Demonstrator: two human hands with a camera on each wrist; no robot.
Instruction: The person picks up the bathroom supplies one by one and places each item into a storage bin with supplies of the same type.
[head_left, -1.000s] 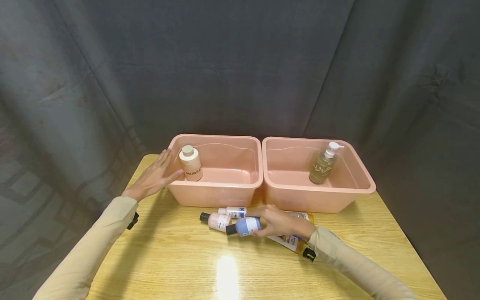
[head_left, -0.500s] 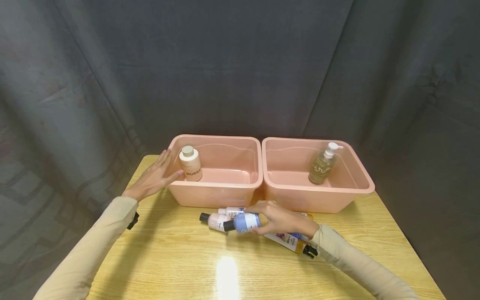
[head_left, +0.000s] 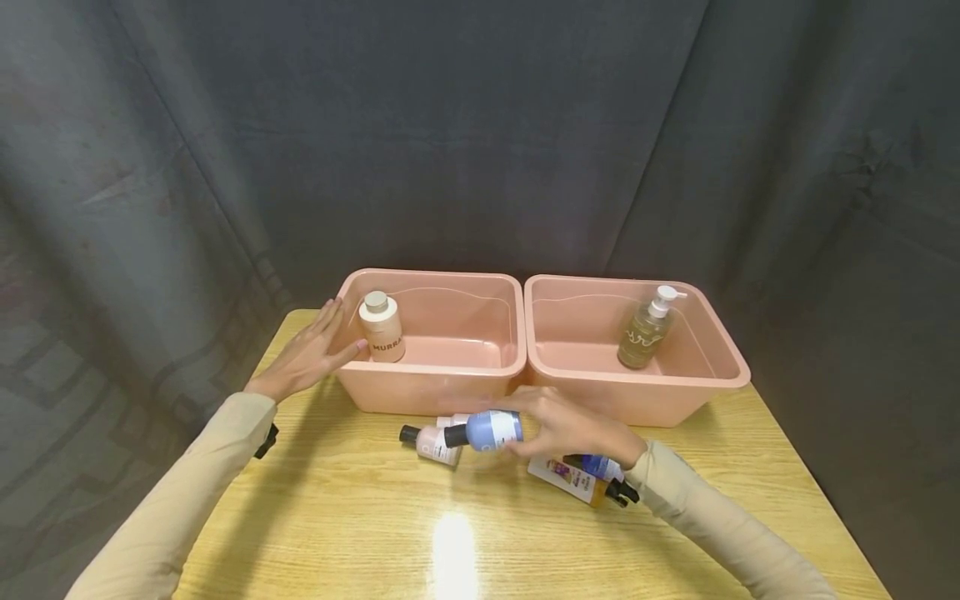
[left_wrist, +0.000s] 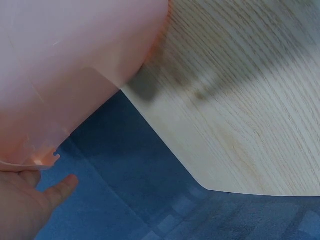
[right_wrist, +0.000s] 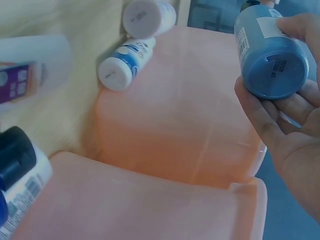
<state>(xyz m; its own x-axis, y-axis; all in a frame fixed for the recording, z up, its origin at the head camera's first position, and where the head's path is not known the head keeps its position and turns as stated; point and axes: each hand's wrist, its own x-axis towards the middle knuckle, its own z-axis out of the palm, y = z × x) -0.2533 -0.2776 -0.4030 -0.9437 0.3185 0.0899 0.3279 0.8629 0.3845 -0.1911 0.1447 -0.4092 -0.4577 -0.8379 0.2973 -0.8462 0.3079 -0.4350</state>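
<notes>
My right hand grips a light blue bottle with a black cap, fingers and thumb around its base end. The bottle lies sideways in the air in front of the bins, its cap toward the left. In the right wrist view the blue bottle shows its round bottom. With fingers straight, my left hand rests on the left end of the left pink bin. Under the held bottle lie a pale pink bottle with a black cap and a small white bottle, partly hidden.
Inside the left bin stands a white bottle; a green pump bottle leans in the right pink bin. A bottle with a white label and a dark blue bottle lie below my right wrist. Grey curtains hang behind the table.
My right hand has lifted the blue bottle a little, up and toward the bins, uncovering more of the bottles beneath its wrist. The left hand stays put.
</notes>
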